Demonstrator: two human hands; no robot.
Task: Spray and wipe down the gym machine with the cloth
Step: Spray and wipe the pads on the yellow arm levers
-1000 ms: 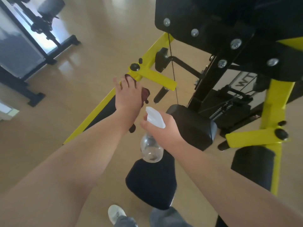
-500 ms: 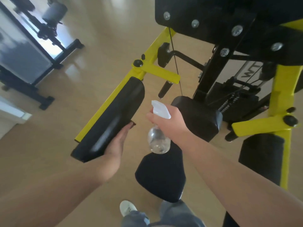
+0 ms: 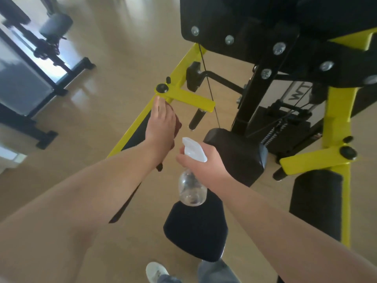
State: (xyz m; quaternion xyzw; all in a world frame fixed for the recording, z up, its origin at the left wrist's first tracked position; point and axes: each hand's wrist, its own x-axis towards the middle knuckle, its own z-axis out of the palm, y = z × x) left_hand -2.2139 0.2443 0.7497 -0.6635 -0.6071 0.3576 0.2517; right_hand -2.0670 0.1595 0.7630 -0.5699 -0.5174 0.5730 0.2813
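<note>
Left grip point(image 3: 163, 127) has returned up the arm pad point(image 3: 137, 134), flat on the maroon cloth point(image 3: 178, 125); right grip point(image 3: 206, 162) clasps the spray bottle point(image 3: 192, 192).

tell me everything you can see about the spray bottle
The spray bottle has a clear, rounded body that looks like plastic and a white trigger head. How much liquid it holds cannot be told. It hangs body down, with the nozzle pointing up and left in the picture. The right hand grips it round the neck, fingers curled under the head. Nothing else touches it. Its base is seen over the black seat pad.
</note>
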